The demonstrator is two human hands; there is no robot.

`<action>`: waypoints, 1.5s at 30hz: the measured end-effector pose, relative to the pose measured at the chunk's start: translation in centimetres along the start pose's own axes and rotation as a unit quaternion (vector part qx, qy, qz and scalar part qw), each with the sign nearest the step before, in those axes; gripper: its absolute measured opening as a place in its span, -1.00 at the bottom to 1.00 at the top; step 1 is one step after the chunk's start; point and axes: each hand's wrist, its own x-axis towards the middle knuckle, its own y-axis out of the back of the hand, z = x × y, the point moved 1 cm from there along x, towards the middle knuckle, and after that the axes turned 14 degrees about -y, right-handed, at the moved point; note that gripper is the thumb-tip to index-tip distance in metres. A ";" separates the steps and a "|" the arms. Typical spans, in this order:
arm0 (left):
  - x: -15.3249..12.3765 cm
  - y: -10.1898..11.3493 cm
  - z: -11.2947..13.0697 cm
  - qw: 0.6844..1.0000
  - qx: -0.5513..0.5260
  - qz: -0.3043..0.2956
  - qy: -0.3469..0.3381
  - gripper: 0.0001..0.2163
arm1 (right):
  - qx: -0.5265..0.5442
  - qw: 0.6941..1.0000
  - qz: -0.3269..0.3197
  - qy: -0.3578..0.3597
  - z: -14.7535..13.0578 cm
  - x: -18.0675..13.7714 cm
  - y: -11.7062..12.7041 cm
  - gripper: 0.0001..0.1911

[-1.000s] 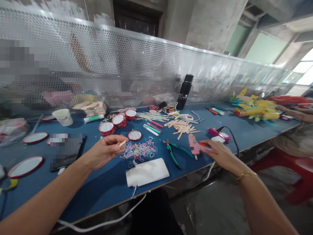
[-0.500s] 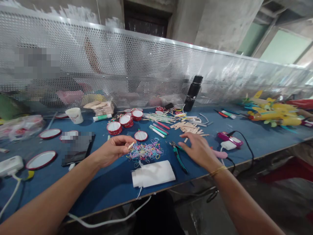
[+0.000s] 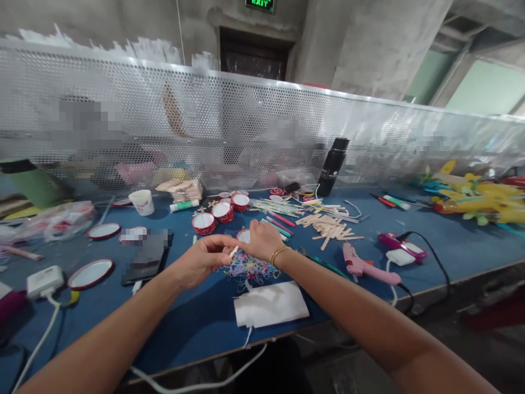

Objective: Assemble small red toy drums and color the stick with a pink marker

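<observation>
My left hand [image 3: 207,260] pinches a short, pale wooden stick [image 3: 233,252] between thumb and fingertips. Right up against it is my right hand [image 3: 264,241], its fingers curled and partly hidden; what they hold, if anything, does not show. A small red-rimmed lid [image 3: 243,236] peeks out beside the right fingers. Under both hands lies a tangle of multicoloured rubber bands [image 3: 252,269]. Closer to me rests a folded white cloth-like piece [image 3: 270,304]. The pliers [image 3: 326,265] are partly covered by my right forearm.
Wooden craft sticks [image 3: 328,227] lie in a loose pile, with a pink glue gun [image 3: 367,266] nearer. Red-rimmed tins [image 3: 204,223], a paper cup [image 3: 141,203] and a black bottle [image 3: 333,167] stand toward the perforated screen [image 3: 197,126]. A phone [image 3: 150,257] lies left.
My right hand has swung left from beside the pliers and craft sticks to meet my left hand above the rubber bands. The left hand still pinches the stick. The view has shifted slightly.
</observation>
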 end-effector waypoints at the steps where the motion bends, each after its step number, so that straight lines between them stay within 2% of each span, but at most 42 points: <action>1: 0.0 0.0 0.0 1.000 -0.001 -0.001 -0.001 -0.68 | -0.005 1.000 0.001 0.004 -0.1 0.0 -0.4 -0.33; 8: -0.1 0.1 -0.1 1.000 0.001 0.003 0.012 -0.68 | -0.001 1.000 0.005 -0.003 0.4 0.1 -1.5 -0.31; 15: -0.1 0.2 -0.3 1.000 -0.009 0.003 0.013 -0.70 | 0.030 0.999 0.003 -0.041 -0.7 0.7 -1.6 -0.38; 18: 0.0 0.4 -0.4 1.000 -0.011 0.014 0.017 -0.68 | 0.038 0.998 -0.002 -0.046 -0.8 1.2 -1.1 -0.46; 21: 0.0 0.5 -0.4 1.000 -0.009 0.023 0.016 -0.67 | 0.051 0.998 -0.007 -0.046 0.1 0.9 0.5 -0.53; 22: 0.0 0.6 -0.4 1.000 -0.008 0.023 0.014 -0.68 | 0.061 0.997 -0.002 -0.046 0.6 0.5 1.3 -0.57; 24: 0.0 0.5 -0.3 1.000 -0.005 0.021 0.008 -0.69 | 0.142 0.988 0.051 -0.038 1.7 -1.3 3.0 -0.60; 27: 0.0 0.3 -0.2 1.000 -0.003 0.020 0.006 -0.69 | 0.251 0.958 0.140 0.015 3.2 -5.5 5.0 -0.60; 29: 0.0 0.2 0.0 1.000 0.003 0.024 0.008 -0.68 | 0.287 0.940 0.179 0.043 3.7 -8.7 5.5 -0.55; 32: 0.0 0.0 0.1 1.000 0.010 0.016 0.011 -0.69 | 0.315 0.928 0.187 0.069 3.6 -12.4 5.1 -0.50; 35: 0.0 0.1 -0.1 1.000 0.006 0.010 0.018 -0.68 | 0.317 0.926 0.188 0.084 2.9 -14.4 4.5 -0.44; 39: 0.0 0.4 -0.4 1.000 -0.002 0.020 0.024 -0.65 | 0.316 0.926 0.193 0.070 2.0 -15.2 4.1 -0.42; 45: 0.0 0.3 -0.3 1.000 -0.002 0.004 0.021 -0.66 | 0.321 0.929 0.182 0.038 1.3 -15.6 4.0 -0.42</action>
